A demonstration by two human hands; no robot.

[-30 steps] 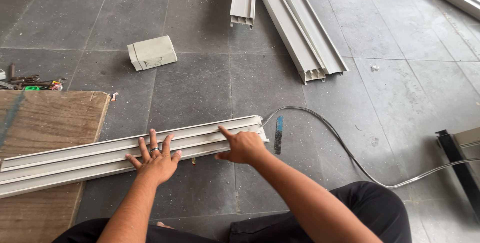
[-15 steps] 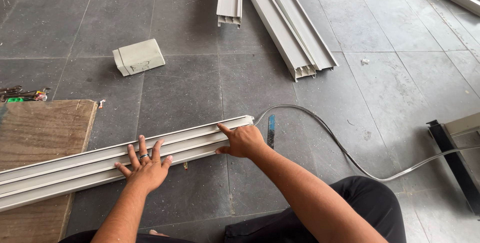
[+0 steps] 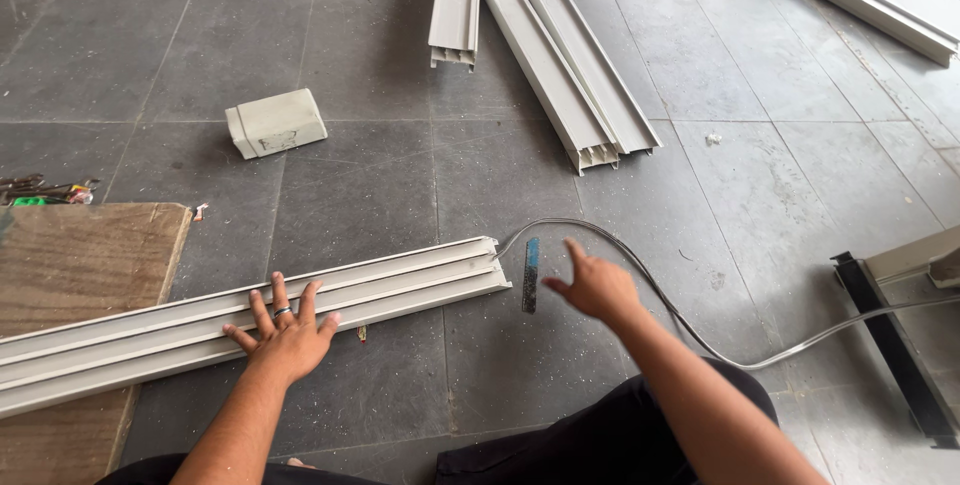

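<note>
The left hand (image 3: pixel 285 337) lay flat on the long white rail (image 3: pixel 250 330), its fingers (image 3: pixel 278 297) spread wide and gripping nothing, a ring on one of them. The rail stretched across the grey tiled floor (image 3: pixel 380 185) from the lower left, one end resting over a wooden board (image 3: pixel 80 265), the other ending near the middle of the view. The right hand (image 3: pixel 598 287) hovered just beyond that end, off the rail, fingers loosely open and empty, with the forefinger raised. Just beside it, between the hand and the rail's end, lay a small blue and black tool (image 3: pixel 530 273) on the floor. A grey cable (image 3: pixel 700 340) curved past the hand toward the right. Farther off were a pale block (image 3: pixel 276 123) and more white rails (image 3: pixel 560 55), well apart from both hands.
</note>
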